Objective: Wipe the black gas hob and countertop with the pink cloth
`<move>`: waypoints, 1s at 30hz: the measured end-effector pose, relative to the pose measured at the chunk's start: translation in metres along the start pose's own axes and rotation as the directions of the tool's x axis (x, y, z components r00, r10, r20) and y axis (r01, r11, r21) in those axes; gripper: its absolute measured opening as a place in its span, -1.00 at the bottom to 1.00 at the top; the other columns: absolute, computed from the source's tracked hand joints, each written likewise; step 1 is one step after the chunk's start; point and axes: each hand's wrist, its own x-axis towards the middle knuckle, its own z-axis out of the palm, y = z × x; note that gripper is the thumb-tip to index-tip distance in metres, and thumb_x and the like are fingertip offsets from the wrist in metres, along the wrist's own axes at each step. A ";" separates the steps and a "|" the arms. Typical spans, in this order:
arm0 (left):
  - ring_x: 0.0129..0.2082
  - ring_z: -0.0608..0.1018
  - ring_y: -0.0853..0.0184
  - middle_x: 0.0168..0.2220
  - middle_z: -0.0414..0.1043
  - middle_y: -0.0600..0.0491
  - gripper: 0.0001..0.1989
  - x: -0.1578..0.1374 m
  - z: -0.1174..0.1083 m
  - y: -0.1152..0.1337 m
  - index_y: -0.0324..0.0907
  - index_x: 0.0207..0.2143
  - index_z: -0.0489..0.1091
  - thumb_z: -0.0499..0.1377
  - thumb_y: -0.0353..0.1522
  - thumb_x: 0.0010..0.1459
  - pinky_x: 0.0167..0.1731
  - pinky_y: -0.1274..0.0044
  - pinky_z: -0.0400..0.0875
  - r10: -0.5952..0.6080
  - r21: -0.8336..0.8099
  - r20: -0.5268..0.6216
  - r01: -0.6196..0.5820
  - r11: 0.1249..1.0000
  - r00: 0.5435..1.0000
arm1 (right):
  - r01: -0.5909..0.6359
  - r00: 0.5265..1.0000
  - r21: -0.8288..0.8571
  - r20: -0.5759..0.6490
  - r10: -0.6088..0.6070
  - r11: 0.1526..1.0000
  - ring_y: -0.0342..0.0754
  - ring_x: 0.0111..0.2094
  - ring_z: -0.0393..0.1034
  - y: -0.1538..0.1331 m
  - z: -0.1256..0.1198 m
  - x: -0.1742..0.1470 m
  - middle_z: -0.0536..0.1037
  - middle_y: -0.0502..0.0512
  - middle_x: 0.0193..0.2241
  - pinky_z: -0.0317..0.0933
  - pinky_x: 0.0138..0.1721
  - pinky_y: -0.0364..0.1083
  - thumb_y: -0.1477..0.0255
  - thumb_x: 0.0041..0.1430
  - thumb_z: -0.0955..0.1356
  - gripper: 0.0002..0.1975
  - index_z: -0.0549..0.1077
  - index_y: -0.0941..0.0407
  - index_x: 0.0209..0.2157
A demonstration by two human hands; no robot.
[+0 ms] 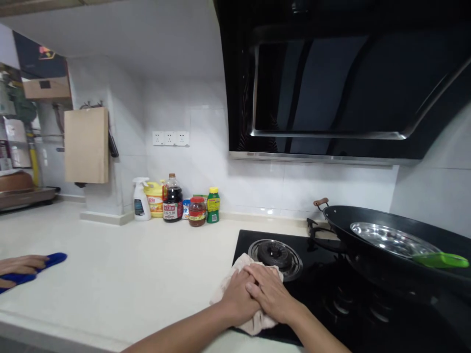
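Observation:
A pale, bunched cloth point(253, 325) lies across the left edge of the black gas stove point(316, 289), beside the near rim of the left burner point(275, 257). My left hand point(239, 297) presses down on this cloth, its fingers partly hidden. Over it lies my right hand point(271, 290), closed across the left fingers and pressing on the cloth too; its thumb crosses the back of my left hand.
At far left another person's hand point(22, 264) rests on a blue cloth point(55, 259). A wok point(353, 245) with a metal lid point(393, 238) and green-handled utensil point(441, 260) sits right. Bottles point(172, 208) line the wall; a range hood point(324, 88) overhangs the stove.

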 end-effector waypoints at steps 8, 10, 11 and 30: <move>-0.12 0.60 0.23 -0.19 0.63 0.06 -0.66 -0.038 -0.037 -0.041 -0.13 -0.23 0.54 0.04 -0.39 0.00 -0.01 0.44 0.45 -0.243 -0.503 -0.225 0.101 0.858 0.944 | -0.023 0.992 -0.268 0.115 0.056 0.963 0.32 0.15 0.24 -0.030 0.002 0.001 0.42 0.26 0.15 -0.04 0.14 0.31 -0.14 0.21 0.23 -0.28 0.26 -0.06 0.28; -0.12 0.61 0.22 -0.17 0.63 0.04 -0.67 -0.044 -0.054 -0.060 -0.15 -0.20 0.52 0.03 -0.35 0.03 -0.02 0.42 0.46 -0.302 -0.510 -0.251 0.139 0.849 0.920 | -0.057 0.990 -0.356 0.100 0.099 0.933 0.34 0.07 0.31 -0.033 0.001 -0.004 0.47 0.30 0.06 -0.01 0.08 0.30 -0.13 0.19 0.26 -0.34 0.41 0.00 0.15; -0.11 0.60 0.21 -0.16 0.63 0.03 -0.67 -0.046 -0.063 -0.070 -0.15 -0.20 0.51 0.04 -0.32 0.03 -0.02 0.42 0.46 -0.315 -0.508 -0.261 0.148 0.849 0.913 | -0.084 0.988 -0.386 0.088 0.127 0.919 0.33 0.04 0.33 -0.033 -0.002 -0.007 0.50 0.31 0.02 -0.01 0.07 0.28 -0.08 0.22 0.24 -0.40 0.45 0.04 0.08; -0.09 0.57 0.13 -0.12 0.61 0.01 -0.70 -0.040 -0.097 -0.169 -0.06 -0.20 0.57 0.08 -0.25 0.14 0.00 0.38 0.37 -0.156 -0.267 -0.284 0.078 0.961 0.946 | -0.586 0.733 -0.644 -0.160 0.662 0.493 0.26 -0.03 0.46 0.106 -0.054 -0.001 0.55 0.38 -0.09 0.09 -0.01 0.23 0.55 0.23 0.18 -0.52 0.31 0.13 0.18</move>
